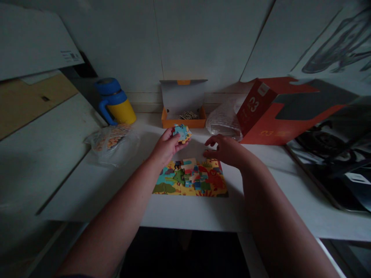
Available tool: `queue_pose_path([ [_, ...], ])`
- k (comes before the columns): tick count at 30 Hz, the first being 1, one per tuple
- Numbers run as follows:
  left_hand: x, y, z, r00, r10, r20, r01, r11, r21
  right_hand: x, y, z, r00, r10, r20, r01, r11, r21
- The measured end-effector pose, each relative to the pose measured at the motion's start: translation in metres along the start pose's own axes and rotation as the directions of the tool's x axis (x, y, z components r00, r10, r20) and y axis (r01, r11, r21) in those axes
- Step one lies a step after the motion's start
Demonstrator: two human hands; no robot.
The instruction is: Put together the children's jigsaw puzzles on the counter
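My left hand (169, 146) is closed around a small stack of puzzle pieces (182, 133), light blue and yellow, raised above the table. Opposite it, my right hand (218, 148) hovers with thumb and fingers apart, and nothing shows between them. Below both hands lies a colourful jigsaw puzzle (165, 188), a yellow, blue and red picture with several loose pieces scattered on its middle. Part of its upper left edge is hidden by my left forearm.
Behind the hands stands an open orange box (184, 124) with striped contents. To its right are a clear plastic wrap (222, 121) and a red box (261, 123). At left are a blue-yellow jug (120, 106) and a plastic bag (111, 144). All sit on a white table (185, 214).
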State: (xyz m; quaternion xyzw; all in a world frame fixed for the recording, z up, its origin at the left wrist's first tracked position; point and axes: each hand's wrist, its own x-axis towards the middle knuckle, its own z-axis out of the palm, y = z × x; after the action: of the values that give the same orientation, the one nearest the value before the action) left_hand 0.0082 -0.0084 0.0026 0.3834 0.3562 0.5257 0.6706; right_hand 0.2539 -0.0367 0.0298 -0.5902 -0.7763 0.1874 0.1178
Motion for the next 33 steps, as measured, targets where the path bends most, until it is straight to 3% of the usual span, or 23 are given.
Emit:
queue_pose_path([
  [4, 0.000, 0.000, 0.001, 1.000, 0.007, -0.027, -0.007, 1.000, 0.002, -0.009, -0.032, 0.010, 0.960, -0.265, 0.094, 0.250, 0.957, 0.148],
  [7, 0.000, 0.000, 0.001, 1.000, 0.005, -0.029, -0.004, 1.000, 0.009, -0.016, -0.049, 0.017, 0.916, -0.341, 0.211, 0.326, 0.940, 0.100],
  [15, -0.001, 0.001, 0.001, 0.999, 0.007, -0.033, -0.007, 1.000, 0.000, -0.020, -0.055, 0.013, 0.933, -0.238, 0.271, 0.254, 0.967, -0.025],
  [21, 0.000, 0.000, 0.000, 0.999, 0.005, -0.036, -0.004, 1.000, 0.008, -0.020, -0.049, 0.014, 0.936, -0.241, 0.258, 0.257, 0.966, -0.030],
  [29, -0.001, 0.003, 0.001, 0.999, 0.005, -0.033, -0.005, 1.000, 0.003, -0.019, -0.027, 0.001, 0.949, -0.230, 0.215, 0.252, 0.964, -0.084],
  [33, -0.001, 0.003, 0.001, 0.999, 0.008, -0.038, -0.008, 1.000, -0.001, -0.023, -0.013, -0.009, 0.961, -0.154, 0.230, 0.182, 0.977, -0.107],
])
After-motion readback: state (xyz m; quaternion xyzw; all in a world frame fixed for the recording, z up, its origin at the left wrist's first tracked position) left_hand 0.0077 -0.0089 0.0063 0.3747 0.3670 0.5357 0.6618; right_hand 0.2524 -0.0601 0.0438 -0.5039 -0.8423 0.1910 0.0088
